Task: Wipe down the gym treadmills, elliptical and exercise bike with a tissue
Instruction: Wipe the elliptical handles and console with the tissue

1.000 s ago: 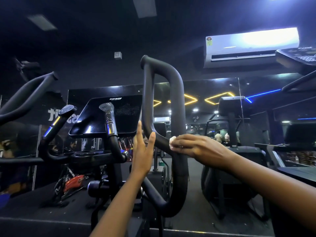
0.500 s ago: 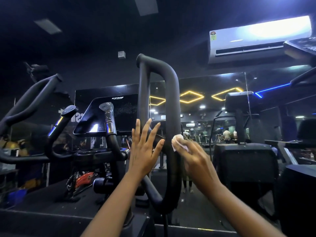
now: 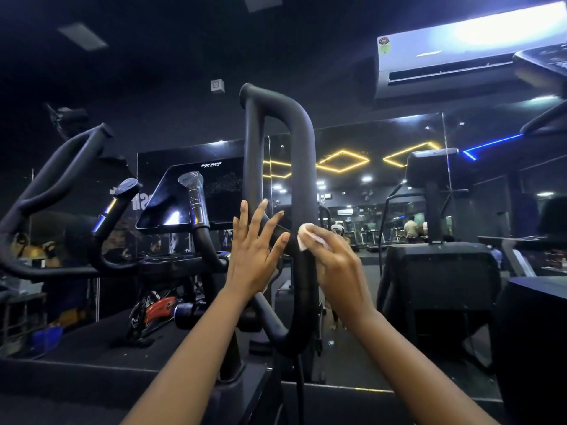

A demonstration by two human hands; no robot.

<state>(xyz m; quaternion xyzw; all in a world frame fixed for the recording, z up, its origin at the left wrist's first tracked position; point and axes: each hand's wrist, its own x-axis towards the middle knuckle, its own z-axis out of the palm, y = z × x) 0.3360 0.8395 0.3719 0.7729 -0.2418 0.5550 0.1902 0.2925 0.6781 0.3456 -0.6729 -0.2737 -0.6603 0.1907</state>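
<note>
L hand (image 3: 254, 256) is resting open, fingers straight & spread, against the left bar of the black loop handle (image 3: 302, 167). R hand (image 3: 334, 262) is pressing a white tissue (image 3: 306, 233) onto the handle's thick right bar, fingers curling round it. Behind-left, a tilted console screen (image 3: 221, 194) is catching glare, w/ a silver-capped grip (image 3: 191, 191) in front. AC unit (image 3: 454, 53) is hanging top right; yellow diamond lights (image 3: 342, 161) are glowing in the mirror.
</note>
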